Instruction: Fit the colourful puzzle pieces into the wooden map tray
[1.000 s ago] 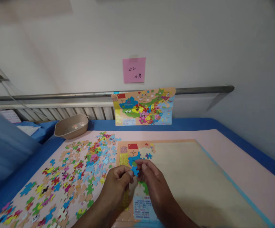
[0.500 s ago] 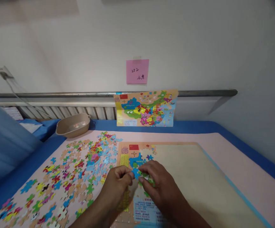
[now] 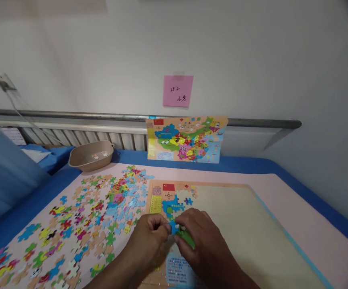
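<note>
My left hand (image 3: 154, 230) is closed, thumb and forefinger pinching the edge of a blue puzzle piece (image 3: 172, 227). Against it, my right hand (image 3: 202, 235) curls its fingers and thumb around green puzzle pieces (image 3: 187, 237), which look joined and bear small white marks. Whether the blue piece is locked to the green ones I cannot tell. Both hands are over the left part of the puzzle board (image 3: 230, 224). Assembled there are a red flag corner (image 3: 168, 187), a blue map section (image 3: 169, 210) and a text panel (image 3: 176, 267), partly covered by my hands.
Many loose puzzle pieces (image 3: 67, 233) are spread over the pink sheet left of the board. A beige basket (image 3: 91, 160) with a few pieces stands at the back left. A printed map picture (image 3: 187, 140) leans at the wall below a pink note (image 3: 178, 91).
The green pieces at my right hand now show more plainly, tilted between thumb and fingers. Both hands stay close together around the blue piece. The camera view has shifted slightly.
</note>
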`<state>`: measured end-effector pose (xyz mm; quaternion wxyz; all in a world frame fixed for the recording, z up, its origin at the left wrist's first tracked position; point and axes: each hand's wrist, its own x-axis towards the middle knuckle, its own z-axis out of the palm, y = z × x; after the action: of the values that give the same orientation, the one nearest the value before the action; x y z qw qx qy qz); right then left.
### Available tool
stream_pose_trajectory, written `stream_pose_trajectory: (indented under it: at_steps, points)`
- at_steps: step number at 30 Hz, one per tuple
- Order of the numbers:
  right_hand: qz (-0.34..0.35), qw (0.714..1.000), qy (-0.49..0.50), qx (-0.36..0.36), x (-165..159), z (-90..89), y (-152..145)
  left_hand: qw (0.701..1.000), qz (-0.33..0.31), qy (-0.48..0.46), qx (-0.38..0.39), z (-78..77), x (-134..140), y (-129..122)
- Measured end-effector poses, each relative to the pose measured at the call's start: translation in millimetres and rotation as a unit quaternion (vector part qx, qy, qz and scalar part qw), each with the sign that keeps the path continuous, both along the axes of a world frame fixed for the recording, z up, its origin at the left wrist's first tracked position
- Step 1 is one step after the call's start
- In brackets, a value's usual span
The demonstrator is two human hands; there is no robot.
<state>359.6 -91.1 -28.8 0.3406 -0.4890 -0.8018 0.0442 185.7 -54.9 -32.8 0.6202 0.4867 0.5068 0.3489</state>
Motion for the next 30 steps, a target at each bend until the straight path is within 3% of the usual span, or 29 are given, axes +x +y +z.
stream_pose_trajectory:
  at_steps: [6, 9, 12, 14, 16, 18, 20, 26, 30]
  points:
    - [-0.080, 0.996, 0.017, -0.022, 53.9, 11.5, 9.3, 1.000, -0.006, -0.007, 0.003, -4.4, -2.5, -3.1]
    - [-0.115, 0.992, 0.011, -0.044, 74.3, 3.3, 17.7, 0.998, 0.002, 0.039, 0.042, -1.7, -5.6, -1.1]
    - [-0.108, 0.992, -0.013, -0.066, 76.2, -12.4, 23.2, 0.987, -0.053, 0.115, 0.098, 5.1, -10.7, 1.0]
    - [-0.104, 0.992, -0.027, -0.069, 73.1, -20.4, 25.3, 0.962, -0.114, 0.191, 0.161, 10.4, -15.1, 3.0]
    - [-0.107, 0.991, -0.033, -0.075, 71.0, -24.4, 26.7, 0.908, -0.169, 0.285, 0.257, 13.0, -19.3, 6.9]
    - [-0.114, 0.989, -0.039, -0.090, 70.5, -26.0, 27.6, 0.844, -0.193, 0.361, 0.347, 10.6, -22.1, 13.2]
    - [-0.117, 0.986, -0.049, -0.106, 70.8, -27.3, 28.2, 0.804, -0.188, 0.398, 0.401, 2.9, -23.2, 20.9]
    - [-0.110, 0.983, -0.070, -0.128, 67.4, -33.0, 30.4, 0.771, -0.105, 0.353, 0.519, -22.7, -23.5, 35.9]
    - [-0.096, 0.983, -0.073, -0.138, 62.8, -33.3, 32.7, 0.760, -0.122, 0.308, 0.559, -23.1, -23.4, 33.7]
